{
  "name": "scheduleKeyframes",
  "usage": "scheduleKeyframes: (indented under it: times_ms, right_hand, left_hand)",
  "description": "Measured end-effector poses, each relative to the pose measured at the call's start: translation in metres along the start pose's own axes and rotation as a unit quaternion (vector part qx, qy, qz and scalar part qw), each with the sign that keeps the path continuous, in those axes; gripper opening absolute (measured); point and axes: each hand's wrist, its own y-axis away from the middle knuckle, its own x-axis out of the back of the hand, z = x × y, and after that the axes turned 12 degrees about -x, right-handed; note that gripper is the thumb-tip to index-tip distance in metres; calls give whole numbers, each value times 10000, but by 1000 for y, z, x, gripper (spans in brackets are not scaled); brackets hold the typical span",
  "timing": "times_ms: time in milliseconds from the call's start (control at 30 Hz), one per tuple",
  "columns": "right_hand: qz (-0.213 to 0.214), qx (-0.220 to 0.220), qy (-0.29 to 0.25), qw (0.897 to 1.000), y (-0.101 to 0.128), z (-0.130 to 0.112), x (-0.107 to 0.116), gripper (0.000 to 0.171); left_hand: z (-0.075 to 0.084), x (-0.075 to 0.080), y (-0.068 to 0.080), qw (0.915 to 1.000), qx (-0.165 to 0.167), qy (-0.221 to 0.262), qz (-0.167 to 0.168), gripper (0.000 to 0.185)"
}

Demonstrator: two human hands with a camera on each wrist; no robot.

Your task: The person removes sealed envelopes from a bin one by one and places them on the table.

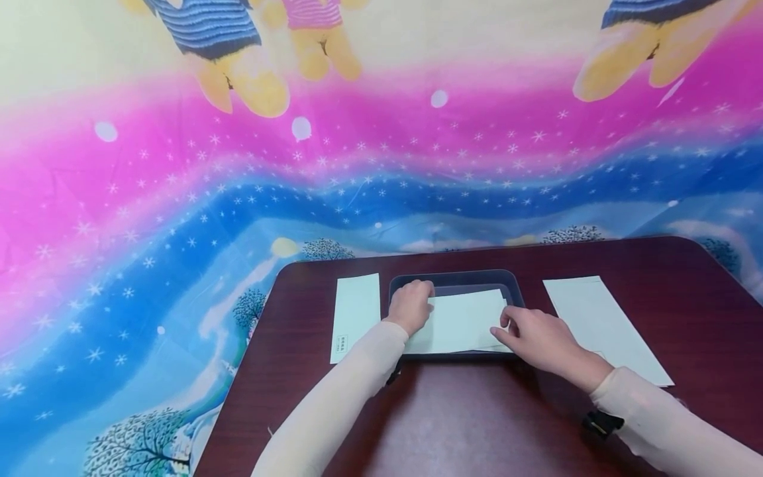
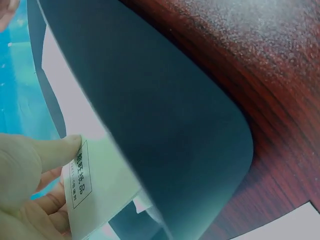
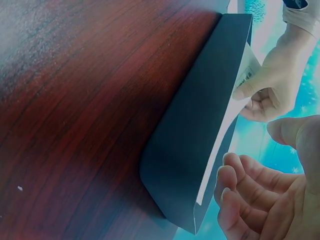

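In the head view a pale envelope [image 1: 467, 321] lies in a dark rectangular tray [image 1: 471, 279], with other paper edges showing beneath it. My left hand [image 1: 411, 307] pinches its left end. The left wrist view shows the thumb on top, beside a printed box of characters on the envelope [image 2: 105, 192], and the fingers below. Over the tray's right end is my right hand [image 1: 539, 341], its fingers loosely bent. From the right wrist view, a gap separates that hand's thumb and fingers [image 3: 265, 195], and nothing is between them.
Left of the tray lies another pale envelope [image 1: 356, 315] with a small printed box. To the right are pale envelopes [image 1: 605, 324], apparently stacked. All rest on a dark red wooden table [image 1: 453, 411]. Behind it hangs a colourful patterned cloth [image 1: 381, 146].
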Motion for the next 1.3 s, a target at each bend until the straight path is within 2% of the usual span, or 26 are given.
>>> scheduleKeyframes:
  times_ms: [167,467,667,867,1300]
  right_hand:
    - [-15,42,-23,10000,0,-1,1,23]
    - [-43,37,-33,10000,-1,-3,3,25]
    - [-46,51,-53,10000,-1,-4,4,24]
    - [-25,100,-78,9999,-1,-5,4,25]
    - [-92,27,-82,9999,2,-6,3,23]
  left_hand:
    - [-1,1,0,9999,27,-76,124,19]
    - [-1,1,0,9999,46,-23,100,14]
    - [0,4,-1,9992,188,333,91,10]
    - [1,7,0,9971,400,651,11,16]
    - [1,12,4,9959,379,823,55,16]
